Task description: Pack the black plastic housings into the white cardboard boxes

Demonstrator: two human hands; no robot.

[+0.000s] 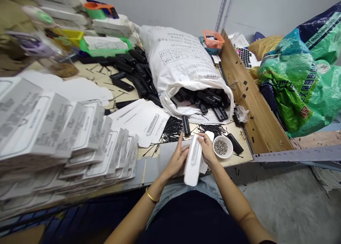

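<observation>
A long, narrow white carton with a printed outline on its face is tilted up in front of my body. My right hand grips its upper right edge, thumb and fingers closed. My left hand is by the carton's left side, index finger stretched out and the other fingers loosely bent; whether they touch the carton is hard to see. Just beyond the fingertips lies a black handle-like piece among thin black rods. Right of my right hand stands a white bowl holding small metal parts.
Stacked printed cartons fill the left side, with flat card blanks beside them. A white woven sack spills black pieces. A wooden board edges the right side; green plastic sacks are past it.
</observation>
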